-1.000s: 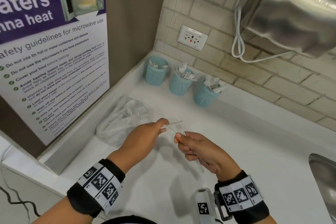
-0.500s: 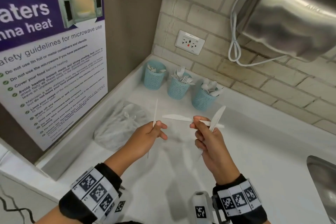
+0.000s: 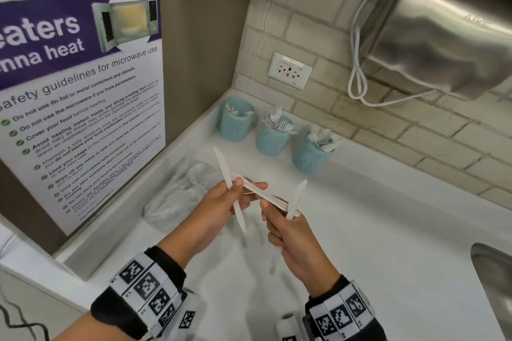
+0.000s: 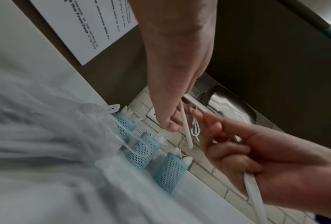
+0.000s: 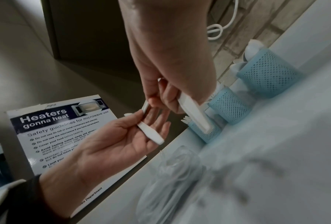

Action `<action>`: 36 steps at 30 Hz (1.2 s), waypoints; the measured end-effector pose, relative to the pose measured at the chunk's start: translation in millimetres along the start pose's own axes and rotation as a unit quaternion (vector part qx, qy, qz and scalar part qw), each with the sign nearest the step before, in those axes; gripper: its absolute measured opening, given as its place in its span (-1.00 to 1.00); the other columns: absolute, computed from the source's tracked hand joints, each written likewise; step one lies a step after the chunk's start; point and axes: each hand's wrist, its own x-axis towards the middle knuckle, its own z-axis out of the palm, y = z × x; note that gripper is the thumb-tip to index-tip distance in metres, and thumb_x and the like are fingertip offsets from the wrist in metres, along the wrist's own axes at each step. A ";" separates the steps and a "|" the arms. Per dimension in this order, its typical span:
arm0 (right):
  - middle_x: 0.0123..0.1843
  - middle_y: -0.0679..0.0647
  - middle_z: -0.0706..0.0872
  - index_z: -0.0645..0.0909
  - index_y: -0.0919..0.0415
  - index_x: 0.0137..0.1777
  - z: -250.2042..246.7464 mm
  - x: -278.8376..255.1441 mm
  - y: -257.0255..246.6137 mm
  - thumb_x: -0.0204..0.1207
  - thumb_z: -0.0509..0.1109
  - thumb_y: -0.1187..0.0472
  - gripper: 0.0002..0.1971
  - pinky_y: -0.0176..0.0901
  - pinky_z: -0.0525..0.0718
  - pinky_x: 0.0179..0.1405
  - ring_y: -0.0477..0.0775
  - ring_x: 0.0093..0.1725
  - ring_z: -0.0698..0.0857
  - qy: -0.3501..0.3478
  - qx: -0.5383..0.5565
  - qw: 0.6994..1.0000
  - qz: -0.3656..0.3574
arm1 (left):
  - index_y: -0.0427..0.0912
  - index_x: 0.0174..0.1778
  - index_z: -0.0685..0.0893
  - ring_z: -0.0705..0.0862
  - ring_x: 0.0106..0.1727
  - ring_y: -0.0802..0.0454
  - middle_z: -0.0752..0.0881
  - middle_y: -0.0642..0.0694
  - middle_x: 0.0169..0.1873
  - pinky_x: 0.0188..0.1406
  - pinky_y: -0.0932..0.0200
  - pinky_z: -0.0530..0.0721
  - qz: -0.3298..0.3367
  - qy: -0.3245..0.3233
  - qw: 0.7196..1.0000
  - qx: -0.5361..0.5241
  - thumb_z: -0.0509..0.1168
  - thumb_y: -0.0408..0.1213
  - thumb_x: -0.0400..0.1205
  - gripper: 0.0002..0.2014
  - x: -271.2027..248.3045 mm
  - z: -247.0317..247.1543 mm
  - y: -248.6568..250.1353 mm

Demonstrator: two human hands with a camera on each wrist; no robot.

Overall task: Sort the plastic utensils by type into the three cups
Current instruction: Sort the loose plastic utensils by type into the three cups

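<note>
3 white knives (image 3: 265,196) between both hands: 2 near-upright, 1 crosswise

Your left wrist (image 3: 144,296) wears a black band wrapped in white panels printed with black square fiducial markers. Your right wrist (image 3: 342,313) carries a matching black band with the same marker panels, plus a small white cylindrical device (image 3: 286,327), tagged with its own marker, beside it. Both hands are bare.
</note>
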 end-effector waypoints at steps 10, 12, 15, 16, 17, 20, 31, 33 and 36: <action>0.18 0.01 0.56 0.47 0.06 0.39 -6.0 0.8 5.2 0.56 0.14 0.47 -0.53 -0.32 0.50 -0.10 -0.09 -0.08 0.55 0.006 -0.134 0.989 0.067 | -0.14 -0.04 0.52 0.52 -0.41 0.05 0.47 -0.08 -0.35 -0.34 0.17 0.67 -0.030 0.148 0.986 0.073 0.02 -0.19 0.77 -0.79 5.3 -11.8 -2.9; 0.18 0.05 0.60 0.51 0.14 0.38 1.0 0.5 2.0 0.64 0.09 0.51 -0.58 -0.37 0.59 -0.11 -0.15 0.00 0.65 0.013 -0.116 0.992 0.048 | -0.11 -0.02 0.56 0.49 -0.38 0.07 0.46 -0.07 -0.35 -0.33 0.19 0.57 -0.035 0.145 0.983 0.111 0.02 -0.18 0.77 -0.77 7.4 -10.0 -7.0; 0.17 0.20 0.69 0.66 -0.04 0.11 13.9 -3.0 -2.2 0.67 0.20 0.43 -0.65 -0.44 0.65 -0.09 -0.15 -0.01 0.76 0.007 -0.096 0.995 -0.014 | -0.14 0.06 0.61 0.47 -0.33 0.10 0.47 -0.01 -0.34 -0.31 0.23 0.48 -0.050 0.113 0.983 0.134 0.07 -0.10 0.75 -0.74 7.8 -2.8 -9.9; 0.15 0.25 0.71 0.68 -0.07 0.05 18.6 -3.9 -3.7 0.66 0.24 0.41 -0.67 -0.47 0.65 -0.11 -0.14 -0.05 0.79 0.009 -0.089 0.995 -0.034 | -0.16 0.07 0.61 0.50 -0.34 0.13 0.50 0.01 -0.34 -0.32 0.25 0.49 -0.051 0.097 0.985 0.130 0.09 -0.05 0.74 -0.71 7.8 0.6 -9.2; 0.13 0.29 0.72 0.70 -0.03 0.04 21.7 -3.2 -3.0 0.64 0.29 0.40 -0.71 -0.47 0.66 -0.14 -0.13 -0.08 0.81 0.015 -0.086 0.995 -0.051 | -0.19 0.06 0.60 0.55 -0.37 0.17 0.54 0.01 -0.34 -0.35 0.28 0.52 -0.051 0.085 0.988 0.119 0.12 -0.03 0.72 -0.70 8.2 4.0 -7.7; -0.06 0.22 0.80 0.74 0.19 0.07 30.1 -0.4 -4.3 0.57 0.40 0.39 -0.83 -0.39 0.69 -0.21 -0.04 -0.16 0.83 0.030 -0.074 0.995 -0.062 | -0.31 0.02 0.56 0.64 -0.38 0.11 0.61 -0.09 -0.33 -0.40 0.28 0.61 -0.053 0.069 0.992 0.092 0.17 -0.05 0.70 -0.67 10.8 7.9 -2.0; -0.02 0.27 0.76 0.62 0.37 0.17 34.7 32.0 6.9 0.73 -0.04 -0.15 -0.40 0.10 0.62 0.29 0.23 0.18 0.72 0.034 0.272 0.937 0.215 | 0.00 -0.05 0.54 0.63 -0.02 0.09 0.63 0.04 -0.22 0.11 0.23 0.58 0.039 0.133 0.989 0.047 0.06 -0.14 0.76 -0.82 24.1 29.4 3.1; 0.07 0.15 0.74 0.65 0.27 0.16 36.9 42.1 3.0 0.73 0.01 -0.12 -0.48 0.10 0.52 0.43 0.19 0.36 0.64 0.053 0.333 0.923 0.186 | 0.13 -0.09 0.55 0.65 0.04 0.01 0.66 0.13 -0.26 0.20 0.09 0.57 0.037 0.130 0.985 0.108 0.09 -0.13 0.74 -0.83 22.9 33.5 -11.1; 0.17 0.16 0.64 0.64 0.23 0.24 36.1 46.3 -1.5 0.65 0.09 -0.18 -0.47 0.06 0.55 0.37 0.15 0.33 0.63 0.043 0.283 0.946 0.155 | 0.05 0.00 0.54 0.64 -0.08 0.02 0.63 0.06 -0.27 0.07 0.12 0.59 0.033 0.119 0.984 0.131 0.06 -0.16 0.75 -0.85 20.8 30.8 -12.9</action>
